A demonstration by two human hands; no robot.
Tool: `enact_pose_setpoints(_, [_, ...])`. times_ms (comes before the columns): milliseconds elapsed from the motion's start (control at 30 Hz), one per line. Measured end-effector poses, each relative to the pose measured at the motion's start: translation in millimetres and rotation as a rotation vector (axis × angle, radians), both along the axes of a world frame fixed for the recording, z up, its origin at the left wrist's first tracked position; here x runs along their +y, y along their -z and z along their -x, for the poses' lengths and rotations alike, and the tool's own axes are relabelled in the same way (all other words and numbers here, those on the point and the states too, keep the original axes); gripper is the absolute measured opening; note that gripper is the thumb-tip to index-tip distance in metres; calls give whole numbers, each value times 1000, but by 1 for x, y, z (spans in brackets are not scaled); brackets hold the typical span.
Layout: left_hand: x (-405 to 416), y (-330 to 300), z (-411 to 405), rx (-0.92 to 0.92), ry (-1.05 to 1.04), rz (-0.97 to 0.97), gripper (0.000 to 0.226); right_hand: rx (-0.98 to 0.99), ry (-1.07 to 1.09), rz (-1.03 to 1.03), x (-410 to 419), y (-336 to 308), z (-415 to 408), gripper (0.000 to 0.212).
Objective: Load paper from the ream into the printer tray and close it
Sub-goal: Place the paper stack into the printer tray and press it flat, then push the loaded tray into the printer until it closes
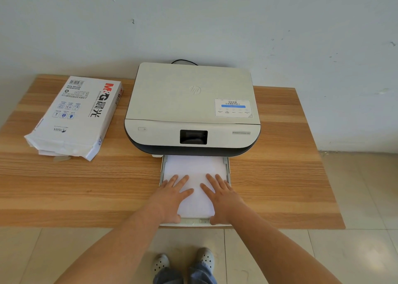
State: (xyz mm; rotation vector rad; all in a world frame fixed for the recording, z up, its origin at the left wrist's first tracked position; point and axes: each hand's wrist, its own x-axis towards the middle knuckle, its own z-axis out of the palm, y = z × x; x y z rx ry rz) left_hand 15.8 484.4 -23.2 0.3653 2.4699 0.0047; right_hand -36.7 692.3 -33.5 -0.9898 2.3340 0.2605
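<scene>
A white printer (191, 102) stands at the middle back of the wooden table (86, 180). Its paper tray (227, 165) is pulled out toward me, reaching the table's front edge. A stack of white paper (193, 169) lies in the tray. My left hand (172, 195) and my right hand (221, 195) rest flat on the paper side by side, fingers spread, holding nothing. The ream (75, 115), a white wrapper with red and black print, lies at the table's back left, its near end torn open with sheets showing.
A black cable (184, 61) runs out behind the printer toward the pale wall. Tiled floor lies to the right of the table and below its front edge, where my two feet in pale clogs (183, 262) stand.
</scene>
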Motion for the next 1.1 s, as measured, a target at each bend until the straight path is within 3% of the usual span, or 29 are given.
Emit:
enact_pose_setpoints(633, [0,-1,0,-12,12,0,89,-43,39,27,0,-4,0,105])
enact_pose_setpoints(767, [-4,0,0,23,65,-17,90,-64,111,161,3,-19,8,90])
enact_pose_setpoints(933, [-16,-14,6,226,-270,-258,66,2,558,435,11,-30,26,62])
enact_pose_setpoints(1100, [-31,-27,22,381,-689,-487,51,12,938,548,23,-32,47,30])
